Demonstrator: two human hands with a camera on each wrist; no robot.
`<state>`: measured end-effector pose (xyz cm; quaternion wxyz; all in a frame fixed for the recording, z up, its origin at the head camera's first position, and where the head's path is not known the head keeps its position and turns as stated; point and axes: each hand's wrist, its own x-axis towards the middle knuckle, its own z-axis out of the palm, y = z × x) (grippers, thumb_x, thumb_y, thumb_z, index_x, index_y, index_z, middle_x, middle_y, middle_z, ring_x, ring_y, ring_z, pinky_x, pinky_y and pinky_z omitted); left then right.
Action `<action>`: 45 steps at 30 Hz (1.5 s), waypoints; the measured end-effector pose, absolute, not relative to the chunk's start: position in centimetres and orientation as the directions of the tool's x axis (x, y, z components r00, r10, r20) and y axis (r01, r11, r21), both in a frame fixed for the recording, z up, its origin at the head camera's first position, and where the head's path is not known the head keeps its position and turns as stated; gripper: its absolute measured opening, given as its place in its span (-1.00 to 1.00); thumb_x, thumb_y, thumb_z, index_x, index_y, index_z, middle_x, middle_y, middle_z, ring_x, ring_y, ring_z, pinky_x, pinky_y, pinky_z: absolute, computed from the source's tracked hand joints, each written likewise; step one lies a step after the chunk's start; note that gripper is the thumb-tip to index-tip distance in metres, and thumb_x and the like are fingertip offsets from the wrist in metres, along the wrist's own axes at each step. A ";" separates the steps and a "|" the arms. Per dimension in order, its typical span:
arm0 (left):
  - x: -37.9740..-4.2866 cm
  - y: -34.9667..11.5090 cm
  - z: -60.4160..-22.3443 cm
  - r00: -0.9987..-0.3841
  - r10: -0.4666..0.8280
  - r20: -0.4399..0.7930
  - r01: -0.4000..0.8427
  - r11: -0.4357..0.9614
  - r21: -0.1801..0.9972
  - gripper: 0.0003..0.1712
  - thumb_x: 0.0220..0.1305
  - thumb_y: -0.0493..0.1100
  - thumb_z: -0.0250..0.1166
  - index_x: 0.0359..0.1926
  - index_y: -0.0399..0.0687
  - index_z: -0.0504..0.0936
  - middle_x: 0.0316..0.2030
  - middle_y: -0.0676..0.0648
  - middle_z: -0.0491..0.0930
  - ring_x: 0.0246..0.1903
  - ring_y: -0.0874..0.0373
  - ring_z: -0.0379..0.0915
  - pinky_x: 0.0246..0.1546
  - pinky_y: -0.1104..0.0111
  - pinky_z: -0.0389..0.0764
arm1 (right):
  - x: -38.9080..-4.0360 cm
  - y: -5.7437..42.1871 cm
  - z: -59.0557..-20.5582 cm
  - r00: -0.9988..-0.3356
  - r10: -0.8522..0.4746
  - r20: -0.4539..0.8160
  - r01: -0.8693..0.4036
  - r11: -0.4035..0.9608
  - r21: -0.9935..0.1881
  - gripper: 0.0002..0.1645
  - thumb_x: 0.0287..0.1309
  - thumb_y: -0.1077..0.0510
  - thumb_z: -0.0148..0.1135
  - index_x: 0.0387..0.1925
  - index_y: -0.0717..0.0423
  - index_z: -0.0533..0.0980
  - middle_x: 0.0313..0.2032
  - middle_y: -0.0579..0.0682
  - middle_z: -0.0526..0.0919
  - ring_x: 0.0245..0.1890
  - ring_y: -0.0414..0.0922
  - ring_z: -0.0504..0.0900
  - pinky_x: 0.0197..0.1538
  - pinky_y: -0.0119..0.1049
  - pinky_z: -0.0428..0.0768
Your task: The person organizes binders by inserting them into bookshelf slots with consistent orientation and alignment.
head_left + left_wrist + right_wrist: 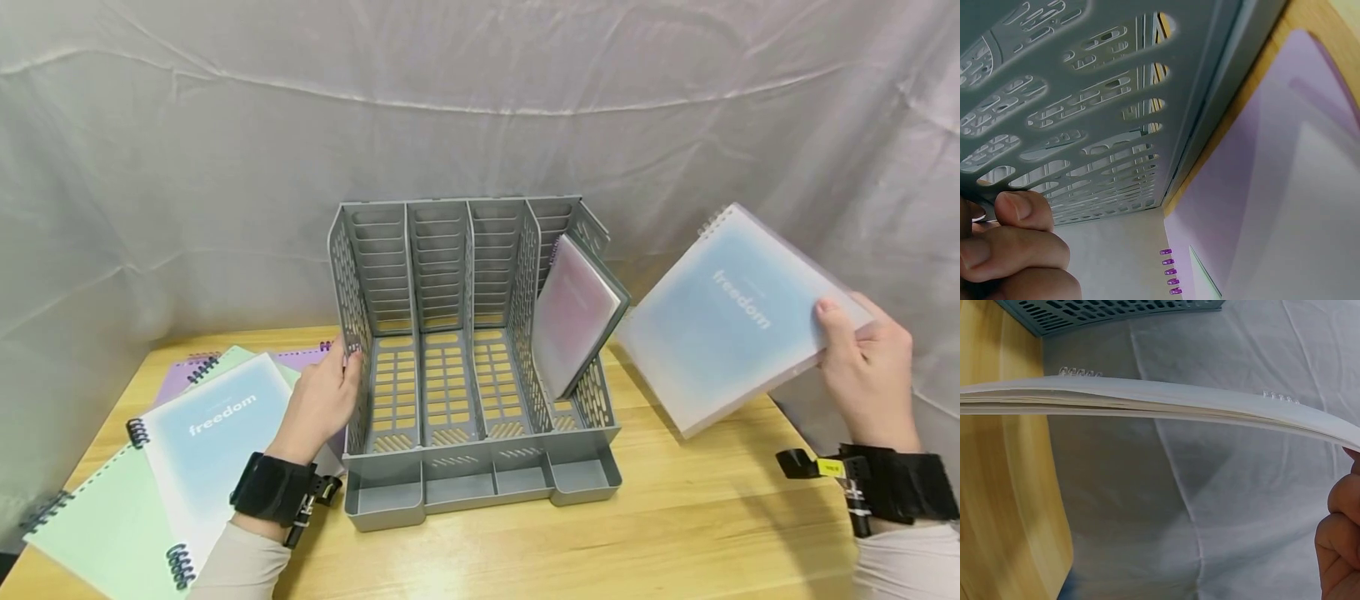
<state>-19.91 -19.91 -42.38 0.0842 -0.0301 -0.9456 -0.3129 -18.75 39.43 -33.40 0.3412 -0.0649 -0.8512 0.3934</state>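
My right hand (866,367) pinches a blue-and-white spiral notebook (738,317) by its right edge, thumb on the cover marked "freedom". The notebook is held tilted, to the right of a grey desk file organizer (483,492); in the right wrist view its page edges (1147,409) face the camera. At the organizer's left side, my left hand (322,400) grips the perforated side wall (1104,112) with curled fingers (1029,244). A pink-covered notebook (573,317) and a dark-backed one behind it lean in the organizer's rightmost slot.
Left of the organizer, several spiral notebooks overlap on the wooden table (690,517): a blue one (217,433), a green one (105,508) and purple ones (176,379). Small open trays (390,496) line the organizer's front. A grey-white cloth (480,100) hangs behind the table.
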 end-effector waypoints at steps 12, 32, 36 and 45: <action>-19.9 -20.0 -42.5 -0.984 0.008 0.180 0.115 0.799 0.590 -0.45 0.77 -0.01 -0.18 0.53 -0.21 0.28 -0.49 -0.19 0.52 -0.44 -0.08 0.58 -0.32 -0.06 0.69 | -16.7 38.9 -31.5 -0.684 0.395 0.613 -0.195 0.711 -0.676 -0.68 0.61 0.06 0.10 -0.23 -0.54 0.51 -0.50 -0.61 0.47 -0.62 -0.49 0.31 -0.53 -0.55 0.17; -19.8 -19.8 -42.6 -0.986 0.002 0.165 0.100 0.800 0.591 -0.46 0.77 -0.01 -0.17 0.53 -0.20 0.27 -0.25 -0.38 0.69 -0.36 -0.14 0.64 -0.26 -0.13 0.70 | -14.9 39.9 -31.6 -0.617 0.265 0.741 -0.451 0.652 -0.609 -0.68 0.61 0.19 0.01 -0.08 -0.35 0.56 -0.34 -0.61 0.62 -0.45 -0.56 0.47 -0.40 -0.64 0.22; -19.8 -19.7 -42.5 -0.986 -0.001 0.165 0.098 0.802 0.590 -0.46 0.76 -0.01 -0.18 0.52 -0.21 0.28 -0.37 -0.28 0.62 -0.38 -0.12 0.60 -0.32 -0.05 0.66 | -14.1 40.1 -31.7 -0.639 0.295 0.711 -0.356 0.705 -0.613 -0.65 0.63 0.15 -0.05 -0.05 -0.49 0.48 -0.28 -0.68 0.55 -0.38 -0.63 0.46 -0.31 -0.74 0.24; -19.8 -20.0 -42.6 -0.981 0.008 0.196 0.120 0.814 0.569 -0.51 0.77 -0.01 -0.19 0.45 -0.20 0.31 -0.48 -0.19 0.51 -0.41 -0.10 0.56 -0.26 -0.11 0.63 | -13.0 40.6 -31.9 -0.662 0.331 0.672 -0.271 0.731 -0.626 -0.63 0.69 0.14 -0.13 -0.04 -0.54 0.41 -0.23 -0.69 0.45 -0.31 -0.68 0.41 -0.24 -0.83 0.24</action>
